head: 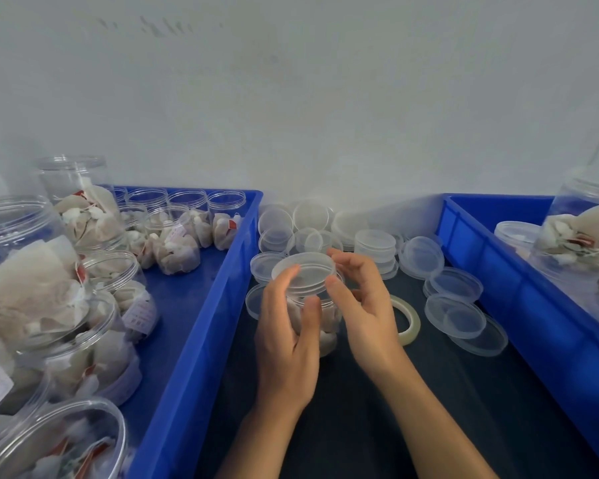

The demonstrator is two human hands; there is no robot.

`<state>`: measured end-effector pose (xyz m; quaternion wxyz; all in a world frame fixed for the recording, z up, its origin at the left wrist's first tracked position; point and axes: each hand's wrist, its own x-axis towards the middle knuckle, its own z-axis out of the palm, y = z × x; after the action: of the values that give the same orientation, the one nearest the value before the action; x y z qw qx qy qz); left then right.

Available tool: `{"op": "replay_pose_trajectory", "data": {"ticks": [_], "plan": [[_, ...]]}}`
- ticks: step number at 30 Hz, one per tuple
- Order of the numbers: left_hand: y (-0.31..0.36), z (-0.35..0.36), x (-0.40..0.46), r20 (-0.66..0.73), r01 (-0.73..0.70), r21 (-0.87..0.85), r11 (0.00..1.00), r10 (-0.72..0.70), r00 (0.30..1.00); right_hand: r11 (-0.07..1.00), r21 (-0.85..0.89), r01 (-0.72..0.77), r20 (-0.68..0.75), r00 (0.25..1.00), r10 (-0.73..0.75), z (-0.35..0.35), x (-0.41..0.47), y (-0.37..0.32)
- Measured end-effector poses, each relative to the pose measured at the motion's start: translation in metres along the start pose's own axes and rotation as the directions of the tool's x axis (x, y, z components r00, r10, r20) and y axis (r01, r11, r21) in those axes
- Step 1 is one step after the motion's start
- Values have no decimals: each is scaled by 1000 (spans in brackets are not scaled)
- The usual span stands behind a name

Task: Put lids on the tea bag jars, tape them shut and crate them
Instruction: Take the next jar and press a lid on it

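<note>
The left hand (pixel 286 337) holds a clear jar (pixel 320 319) full of tea bags, with its fingers (pixel 310 314) and thumb curled round the side. The jar is in the middle, over the dark table (pixel 360 426), between two blue crates. A clear lid (pixel 303 273) sits on top of the jar, and it looks a little tilted, so I think it is not pushed down yet. The right hand (pixel 363 299) is at the lid's edge; its fingers are bent and touch the rim, and I think they are about to press or turn the lid. So this jar is at the first step. The roll of tape (pixel 408 319) lies on the table just beside the right hand, and nobody holds it. More loose lids (pixel 453 316) lie in a pile at the back and on the right side of the table. The left crate (pixel 201 326) holds many jars with tea bags, and the ones I can see clearly have open tops, so lots of work is left. The right crate (pixel 491 257) holds a few jars, and at least one there seems to have a lid on. I cannot tell if any jar is taped.
</note>
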<state>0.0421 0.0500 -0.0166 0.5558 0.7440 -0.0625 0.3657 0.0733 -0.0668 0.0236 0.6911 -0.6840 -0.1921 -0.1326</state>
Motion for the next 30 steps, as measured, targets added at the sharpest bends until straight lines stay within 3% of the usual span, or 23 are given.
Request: {"op": "replay_pose_trajectory", "data": {"ticks": [6,15,20,30], "plan": [[1,0,2,6,-35,33,999,35,999,991,-67,114,-62,991,-118,1,-5,-1],[5,4,2,18,0,-225,974,4,1000,963,-178,202,0,979,-206,-6,-8,4],[2,2,1,25,42,-249,968,-37,999,974,-164,155,57,987,-147,-8,-11,10],[-6,3,-1,79,97,-359,928,-73,994,973,-145,178,71,983,-169,-5,-12,16]]}}
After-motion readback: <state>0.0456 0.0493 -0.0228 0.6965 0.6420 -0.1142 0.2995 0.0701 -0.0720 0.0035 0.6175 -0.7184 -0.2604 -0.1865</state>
